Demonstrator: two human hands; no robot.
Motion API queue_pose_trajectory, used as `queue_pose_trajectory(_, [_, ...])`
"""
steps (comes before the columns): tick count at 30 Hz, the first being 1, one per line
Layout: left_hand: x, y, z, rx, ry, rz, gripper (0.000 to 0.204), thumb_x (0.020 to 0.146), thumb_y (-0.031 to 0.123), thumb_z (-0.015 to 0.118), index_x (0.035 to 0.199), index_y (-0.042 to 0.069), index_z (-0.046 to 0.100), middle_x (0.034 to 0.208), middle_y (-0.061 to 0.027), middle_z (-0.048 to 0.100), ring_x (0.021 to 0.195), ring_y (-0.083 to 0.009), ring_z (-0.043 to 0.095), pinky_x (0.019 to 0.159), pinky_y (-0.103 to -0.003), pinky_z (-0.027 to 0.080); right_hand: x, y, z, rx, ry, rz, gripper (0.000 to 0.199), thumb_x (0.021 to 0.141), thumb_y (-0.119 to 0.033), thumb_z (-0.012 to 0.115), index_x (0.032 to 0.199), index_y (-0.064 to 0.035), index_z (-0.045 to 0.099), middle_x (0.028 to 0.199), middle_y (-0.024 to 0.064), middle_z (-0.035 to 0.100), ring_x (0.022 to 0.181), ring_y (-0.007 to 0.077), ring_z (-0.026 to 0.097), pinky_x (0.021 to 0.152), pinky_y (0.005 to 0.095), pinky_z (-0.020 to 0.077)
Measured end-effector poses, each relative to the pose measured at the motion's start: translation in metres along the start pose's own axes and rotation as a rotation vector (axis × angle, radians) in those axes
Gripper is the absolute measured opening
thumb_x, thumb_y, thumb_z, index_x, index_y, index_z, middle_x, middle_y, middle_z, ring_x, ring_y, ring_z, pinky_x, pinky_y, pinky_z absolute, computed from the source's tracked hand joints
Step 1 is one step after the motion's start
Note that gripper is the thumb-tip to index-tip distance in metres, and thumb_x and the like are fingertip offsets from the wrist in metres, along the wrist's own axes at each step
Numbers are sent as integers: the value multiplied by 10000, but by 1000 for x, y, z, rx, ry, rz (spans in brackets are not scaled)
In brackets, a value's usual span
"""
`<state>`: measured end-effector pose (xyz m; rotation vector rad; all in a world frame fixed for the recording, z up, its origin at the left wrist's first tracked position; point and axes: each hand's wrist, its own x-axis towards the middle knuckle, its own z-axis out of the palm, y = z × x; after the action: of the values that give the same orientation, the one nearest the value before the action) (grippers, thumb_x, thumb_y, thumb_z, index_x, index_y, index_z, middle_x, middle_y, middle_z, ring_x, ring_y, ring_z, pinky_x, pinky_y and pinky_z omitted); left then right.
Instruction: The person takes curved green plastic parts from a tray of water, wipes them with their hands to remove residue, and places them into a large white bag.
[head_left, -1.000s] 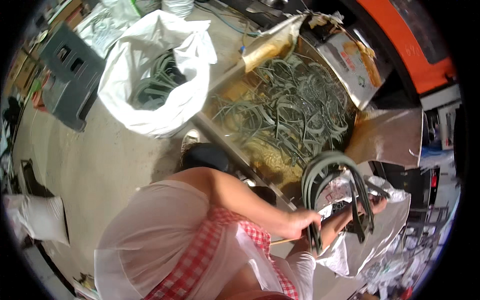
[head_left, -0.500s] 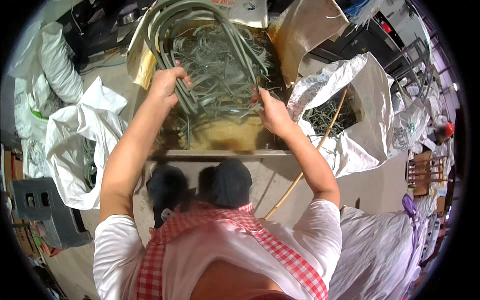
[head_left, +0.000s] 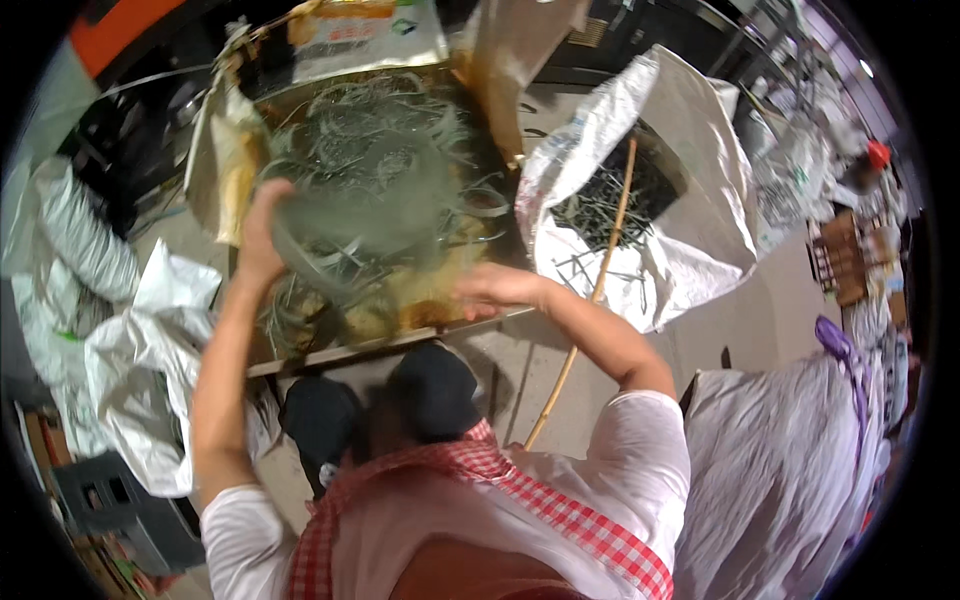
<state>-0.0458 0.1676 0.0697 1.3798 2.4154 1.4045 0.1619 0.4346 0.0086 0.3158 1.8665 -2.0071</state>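
Note:
My left hand (head_left: 262,235) is closed around a looped bundle of grey-green strips (head_left: 370,205), which is smeared by motion. The bundle hangs over a wide shallow bin (head_left: 395,352) of water, in which more loose strips (head_left: 365,95) lie tangled. Close to the bin's near right corner, my right hand (head_left: 495,290) is apart from the bundle. Its fingers are loosely spread and point left, with nothing visible in them.
Right of the bin stands an open white sack (head_left: 700,275) of short dark strips, with a thin bamboo stick (head_left: 585,325) leaning across it. More white sacks (head_left: 150,370) and a grey plastic stool (head_left: 125,515) are at the left. A large pale covered bundle (head_left: 775,460) lies at lower right.
The looped bundle has dropped lower and nearer, swinging in a blur. My right hand has come away from the strip ends and moved down. The whole view has also shifted.

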Motion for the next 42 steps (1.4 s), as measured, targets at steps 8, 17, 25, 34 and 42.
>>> queue_pose_trajectory(8, [29, 80, 22, 668, -277, 1488, 181, 635, 198, 568, 777, 145, 470, 724, -19, 468, 676, -193, 494, 694, -336, 463, 15, 9, -60, 459, 107, -31, 298, 886, -290, 493, 1074, -78, 585, 952, 55, 637, 811, 176, 613, 665, 319, 505])
queue_pose_trajectory(17, [-33, 74, 78, 912, -655, 1416, 145, 780, 202, 523, 887, 105, 501, 770, -32, 523, 692, -195, 541, 676, -344, 449, -14, -35, -47, -1547, 474, -41, 168, 741, -133, 548, 836, -9, 612, 763, 190, 621, 720, 311, 626, 675, 427, 502])
queue_pose_trajectory(25, [58, -14, 39, 1955, -633, 937, 310, 859, 280, 438, 1014, 36, 549, 865, -91, 563, 808, -233, 530, 742, -420, 391, -16, -103, 13, -665, 488, -250, 544, 937, -486, 306, 760, -31, 547, 572, 49, 530, 510, 171, 520, 479, 320, 443])
queue_pose_trajectory(34, [43, -83, 60, 2059, -389, 700, 200, 857, 208, 408, 906, 65, 538, 753, -70, 505, 727, -223, 492, 676, -407, 372, 33, -45, 151, 1839, -111, -290, 131, 894, -185, 483, 840, -66, 493, 537, -52, 343, 411, 74, 303, 343, 210, 260])
queue_pose_trajectory(42, [45, -80, 94, 1725, 149, 306, 106, 810, 197, 472, 823, 102, 519, 678, -52, 473, 606, -201, 515, 553, -382, 399, 29, -84, 202, 2068, -343, -293, 74, 887, -32, 474, 956, -7, 470, 552, -30, 349, 460, 71, 341, 380, 192, 263])
